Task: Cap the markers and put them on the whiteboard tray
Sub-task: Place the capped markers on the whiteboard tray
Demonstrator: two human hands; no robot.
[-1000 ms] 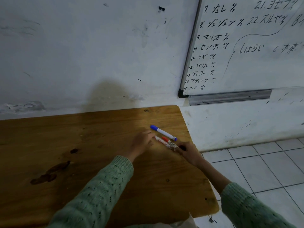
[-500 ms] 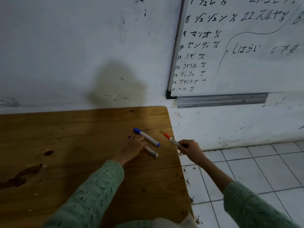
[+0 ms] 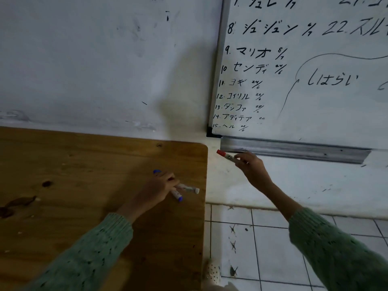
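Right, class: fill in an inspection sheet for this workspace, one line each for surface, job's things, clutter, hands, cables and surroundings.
Surface: wooden table, dark stains at its left, set against the wall.
Job's things: red-capped marker held just below the whiteboard tray; blue marker and white marker over the table; tray shows no markers.
Clutter: nothing seen.
Hands: right hand has a closed grip on the red-capped marker; left hand grips the blue marker, perhaps the white one too.
Cables: nothing seen.
Surroundings: whiteboard with handwriting, marked white wall, tiled floor.
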